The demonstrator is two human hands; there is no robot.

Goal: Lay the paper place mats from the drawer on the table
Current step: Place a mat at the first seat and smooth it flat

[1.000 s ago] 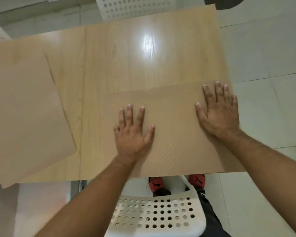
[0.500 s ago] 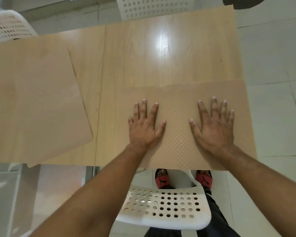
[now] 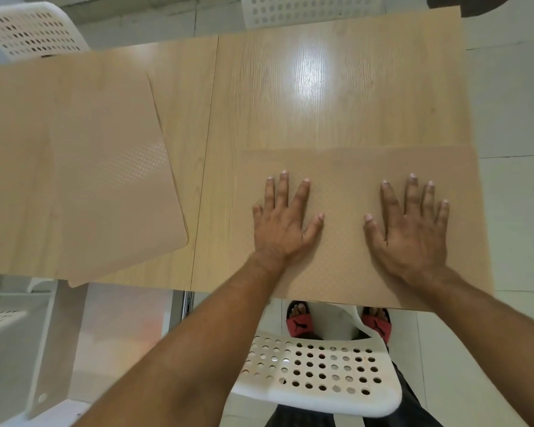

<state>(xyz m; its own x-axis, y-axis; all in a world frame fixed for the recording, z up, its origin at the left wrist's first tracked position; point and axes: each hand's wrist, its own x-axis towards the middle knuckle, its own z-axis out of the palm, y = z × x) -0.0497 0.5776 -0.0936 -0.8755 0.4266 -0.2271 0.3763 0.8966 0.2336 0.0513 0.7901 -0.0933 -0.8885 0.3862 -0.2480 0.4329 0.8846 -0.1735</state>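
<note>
Nearest the camera stands one white perforated chair (image 3: 318,374), its seat just below the desk's near edge, and beyond it two feet in red sandals (image 3: 302,323) rest on the tiled floor (image 3: 512,211).

Two bare forearms reach up onto the desk (image 3: 336,97). The left hand (image 3: 282,224) and the right hand (image 3: 409,229) both lie palm down, fingers spread and flat, on one paper place mat (image 3: 349,180). Neither grip closes around anything: each hand is fully open and only presses on the sheet. This mat sits at the desk's near right corner, its near edge along the desk's near edge and its right edge at the desk's right edge, lying square to the desk.

A second paper place mat (image 3: 111,186) lies on the left half of the desk, well apart from the first and turned at an angle, with one rounded corner hanging past the near edge. So two mats show, both on the desk. A seam (image 3: 210,143) runs from near to far between them, splitting the top into two panels.

Past the far edge stand two more white perforated chairs, one at far left (image 3: 34,29) and one at far centre (image 3: 309,10), making three chairs in all.
</note>
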